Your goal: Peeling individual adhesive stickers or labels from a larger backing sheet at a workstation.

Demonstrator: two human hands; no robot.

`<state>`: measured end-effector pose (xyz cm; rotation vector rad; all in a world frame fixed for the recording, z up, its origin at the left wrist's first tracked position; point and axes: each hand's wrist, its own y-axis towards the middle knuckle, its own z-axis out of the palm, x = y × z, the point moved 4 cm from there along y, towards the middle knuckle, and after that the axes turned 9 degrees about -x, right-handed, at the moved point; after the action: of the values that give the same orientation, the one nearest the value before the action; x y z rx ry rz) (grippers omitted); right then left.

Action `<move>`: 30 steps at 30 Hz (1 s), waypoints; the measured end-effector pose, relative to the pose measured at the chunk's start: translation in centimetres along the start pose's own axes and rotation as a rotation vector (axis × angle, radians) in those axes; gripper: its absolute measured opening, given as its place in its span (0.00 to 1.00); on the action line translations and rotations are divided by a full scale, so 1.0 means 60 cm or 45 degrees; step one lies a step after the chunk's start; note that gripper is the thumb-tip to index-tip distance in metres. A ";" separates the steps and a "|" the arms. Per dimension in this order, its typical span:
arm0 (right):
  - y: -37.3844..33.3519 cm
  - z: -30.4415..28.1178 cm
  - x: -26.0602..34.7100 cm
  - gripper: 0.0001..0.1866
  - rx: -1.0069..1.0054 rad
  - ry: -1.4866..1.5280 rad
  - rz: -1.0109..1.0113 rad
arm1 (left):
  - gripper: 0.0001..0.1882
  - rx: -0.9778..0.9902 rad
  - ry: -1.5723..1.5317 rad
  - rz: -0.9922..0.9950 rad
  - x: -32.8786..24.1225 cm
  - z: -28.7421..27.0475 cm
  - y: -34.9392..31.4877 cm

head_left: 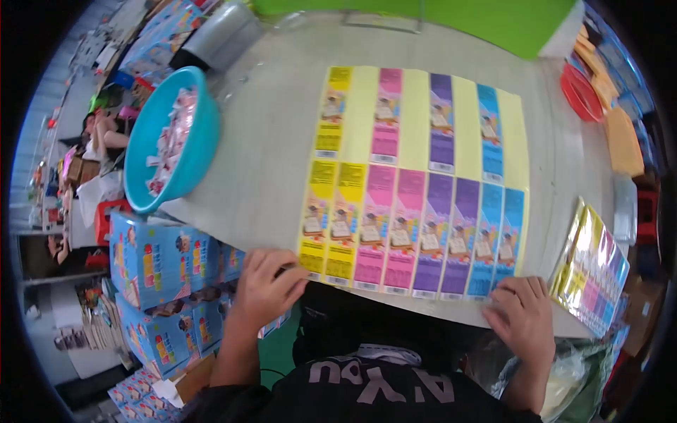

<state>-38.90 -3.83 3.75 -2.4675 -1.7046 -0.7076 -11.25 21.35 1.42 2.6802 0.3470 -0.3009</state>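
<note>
A pale yellow sticker sheet [363, 116] lies on the table with strips of yellow, pink, purple and blue labels in two rows. Bare backing shows between the strips of the far row, while the near row is full. At the sheet's near left corner, my left hand [266, 283] has its thumb and fingers closed on the edge. My right hand [523, 311] grips the near right corner below the blue labels, fingers bent. The undersides of both grips are hidden. To the right of the sheet lies a shiny stack of similar sheets [591, 271].
A turquoise basin [208, 144] holding small wrapped pieces stands at the table's left edge [247, 190]. Blue printed boxes [169, 261] are stacked below it. A red basin [582, 93] sits at the far right, and a green panel [486, 21] borders the far side.
</note>
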 end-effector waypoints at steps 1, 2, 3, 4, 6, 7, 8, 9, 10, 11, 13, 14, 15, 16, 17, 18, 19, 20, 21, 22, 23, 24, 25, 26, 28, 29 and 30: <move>0.002 0.004 0.006 0.13 0.021 0.017 -0.012 | 0.11 -0.012 0.044 -0.024 -0.002 0.001 0.001; -0.004 0.005 0.010 0.14 -0.016 -0.005 -0.038 | 0.11 0.004 -0.069 -0.008 -0.009 0.000 0.007; -0.006 0.004 0.017 0.14 -0.016 0.012 -0.066 | 0.10 0.023 -0.207 0.015 -0.015 0.006 0.009; -0.003 0.002 0.025 0.15 0.005 -0.010 -0.087 | 0.10 0.019 -0.180 0.003 -0.019 0.004 0.014; 0.006 0.009 0.036 0.15 -0.008 -0.029 -0.134 | 0.11 -0.017 -0.296 0.056 -0.036 -0.010 0.032; 0.018 0.012 0.041 0.15 -0.014 -0.032 -0.141 | 0.11 -0.025 -0.291 0.058 -0.037 -0.020 0.038; 0.035 0.014 0.051 0.15 0.007 0.025 -0.194 | 0.11 -0.054 -0.368 0.041 -0.037 -0.030 0.046; 0.052 0.010 0.064 0.14 0.027 0.077 -0.247 | 0.11 -0.085 -0.447 0.028 -0.039 -0.046 0.055; 0.066 0.004 0.072 0.14 0.017 0.052 -0.242 | 0.11 -0.123 -0.512 0.033 -0.044 -0.057 0.067; 0.079 -0.003 0.084 0.13 0.004 0.055 -0.304 | 0.11 -0.140 -0.527 0.056 -0.048 -0.067 0.081; 0.102 -0.024 0.102 0.12 -0.024 0.021 -0.364 | 0.10 -0.250 -0.643 0.187 -0.063 -0.090 0.112; 0.113 -0.031 0.113 0.12 0.043 0.072 -0.450 | 0.10 -0.289 -0.622 0.245 -0.072 -0.106 0.132; 0.123 -0.039 0.124 0.11 0.110 0.122 -0.536 | 0.10 -0.311 -0.619 0.270 -0.080 -0.116 0.149; 0.135 -0.052 0.133 0.10 0.121 0.157 -0.606 | 0.09 -0.379 -0.674 0.320 -0.090 -0.128 0.170; 0.148 -0.068 0.138 0.10 0.092 0.122 -0.611 | 0.09 -0.445 -0.728 0.371 -0.100 -0.140 0.190; 0.161 -0.085 0.146 0.11 0.069 0.219 -0.607 | 0.10 -0.462 -0.726 0.406 -0.109 -0.151 0.209; 0.169 -0.100 0.151 0.12 0.045 0.309 -0.594 | 0.10 -0.481 -0.727 0.451 -0.116 -0.152 0.227; 0.176 -0.104 0.152 0.12 0.012 0.277 -0.595 | 0.12 -0.501 -0.785 0.461 -0.121 -0.153 0.245; 0.183 -0.107 0.148 0.13 -0.017 0.452 -0.514 | 0.13 -0.515 -0.841 0.471 -0.129 -0.156 0.263; 0.190 -0.112 0.146 0.14 -0.041 0.636 -0.433 | 0.16 -0.524 -0.841 0.524 -0.132 -0.153 0.278; 0.198 -0.125 0.153 0.14 -0.068 0.618 -0.435 | 0.16 -0.529 -0.841 0.556 -0.136 -0.154 0.290; 0.208 -0.138 0.155 0.13 0.012 0.652 -0.306 | 0.16 -0.522 -0.820 0.551 -0.139 -0.152 0.304; 0.215 -0.147 0.152 0.12 0.092 0.690 -0.174 | 0.16 -0.514 -0.799 0.543 -0.144 -0.151 0.317; 0.218 -0.150 0.146 0.12 0.080 0.730 -0.185 | 0.17 -0.492 -0.841 0.555 -0.149 -0.149 0.326; 0.224 -0.162 0.137 0.13 0.021 0.815 -0.176 | 0.16 -0.533 -0.776 0.640 -0.159 -0.153 0.348; 0.226 -0.166 0.132 0.13 -0.011 0.916 -0.171 | 0.16 -0.572 -0.707 0.693 -0.163 -0.155 0.358; 0.229 -0.167 0.128 0.13 -0.031 0.903 -0.171 | 0.16 -0.577 -0.710 0.716 -0.169 -0.156 0.368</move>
<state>-27.72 -5.45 18.61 -1.7741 -1.5602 -1.4039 -13.05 3.93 20.69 2.0266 -0.4483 -0.6702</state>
